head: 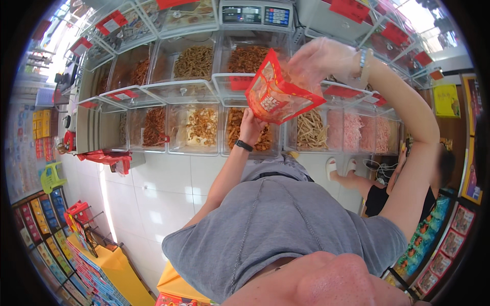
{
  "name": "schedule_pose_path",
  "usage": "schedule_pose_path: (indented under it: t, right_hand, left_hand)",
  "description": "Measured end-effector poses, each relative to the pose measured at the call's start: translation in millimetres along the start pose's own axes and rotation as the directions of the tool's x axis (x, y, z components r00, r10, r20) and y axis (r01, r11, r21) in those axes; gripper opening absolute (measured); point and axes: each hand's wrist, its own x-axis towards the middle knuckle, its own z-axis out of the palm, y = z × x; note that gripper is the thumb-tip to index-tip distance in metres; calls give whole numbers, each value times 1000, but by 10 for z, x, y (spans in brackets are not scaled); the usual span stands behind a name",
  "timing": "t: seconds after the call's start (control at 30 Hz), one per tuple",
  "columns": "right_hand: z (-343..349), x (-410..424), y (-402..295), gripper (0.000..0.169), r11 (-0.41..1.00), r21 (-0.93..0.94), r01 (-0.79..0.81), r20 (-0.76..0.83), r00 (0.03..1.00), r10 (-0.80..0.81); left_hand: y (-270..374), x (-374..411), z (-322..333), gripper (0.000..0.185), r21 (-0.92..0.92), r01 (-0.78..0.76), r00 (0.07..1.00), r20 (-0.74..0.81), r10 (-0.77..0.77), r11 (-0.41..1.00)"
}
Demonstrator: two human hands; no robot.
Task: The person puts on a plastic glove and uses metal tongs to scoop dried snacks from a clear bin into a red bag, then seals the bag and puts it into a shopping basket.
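Note:
My left hand point(252, 128), with a dark band at the wrist, grips the lower edge of a red plastic pouch point(268, 97) with clear panels and printed writing. Reddish-brown pieces show inside it. My right hand point(321, 59) is at the pouch's other side, covered by a thin clear plastic glove point(310, 78). It is blurred, and its fingertips are partly hidden behind the pouch, so what it holds is unclear. Below the pouch sits a clear bin of brown dried snack pieces point(234, 121); behind it is a bin of reddish-brown shredded snack point(245, 57).
Clear bins hold pale strips point(310, 130), pink shreds point(352, 126) and greenish-brown sticks point(193, 63). Raised clear lids point(183, 93) stand between the rows. A digital scale point(254, 15) is at the back. Another person point(383, 195) sits at the right. A yellow-covered stand point(118, 271) is lower left.

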Motion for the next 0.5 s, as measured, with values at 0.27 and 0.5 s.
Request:
schedule_pose_path:
  t: [0.27, 0.5]
  right_hand:
    - [275, 225, -759, 47, 273, -940, 204, 97, 928, -360]
    - [-508, 725, -1573, 47, 195, -980, 32, -79, 840, -537]
  left_hand:
    - [610, 76, 212, 21, -98, -106, 994, 16, 108, 990]
    - [1084, 144, 695, 45, 37, -41, 976, 217, 32, 998]
